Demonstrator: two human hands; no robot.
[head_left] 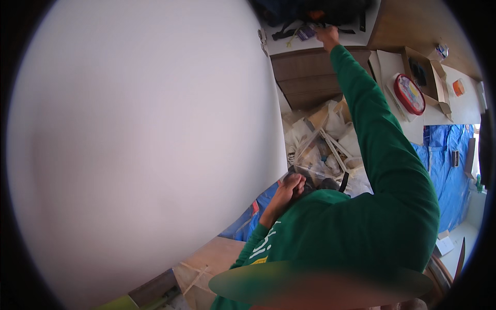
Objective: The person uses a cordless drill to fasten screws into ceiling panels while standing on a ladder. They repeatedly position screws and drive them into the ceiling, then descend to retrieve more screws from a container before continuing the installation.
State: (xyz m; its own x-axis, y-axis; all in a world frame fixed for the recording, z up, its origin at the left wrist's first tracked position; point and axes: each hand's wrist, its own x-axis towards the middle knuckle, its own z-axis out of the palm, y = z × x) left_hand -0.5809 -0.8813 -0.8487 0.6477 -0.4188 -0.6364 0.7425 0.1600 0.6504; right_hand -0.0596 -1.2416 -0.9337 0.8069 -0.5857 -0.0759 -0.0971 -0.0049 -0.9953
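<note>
My right arm in a green sleeve stretches up and away to a white shelf (287,49). There my right hand (329,37) has its fingers closed by a dark bag with black straps (336,13); what they grip is too small to make out. Just left of those fingers lies a small purple packet (306,33). My left hand (292,187) is held close to my waist, its fingers curled in. Whatever it may hold is hidden, and a dark object (310,181) shows beside it.
A large white panel (150,139) fills the left side. Below the shelf sit brown drawers (305,72) and a heap of clear plastic bags (315,157). At right are a red-rimmed oval tub (409,94), an open cardboard box (439,85) and blue sheeting (447,170).
</note>
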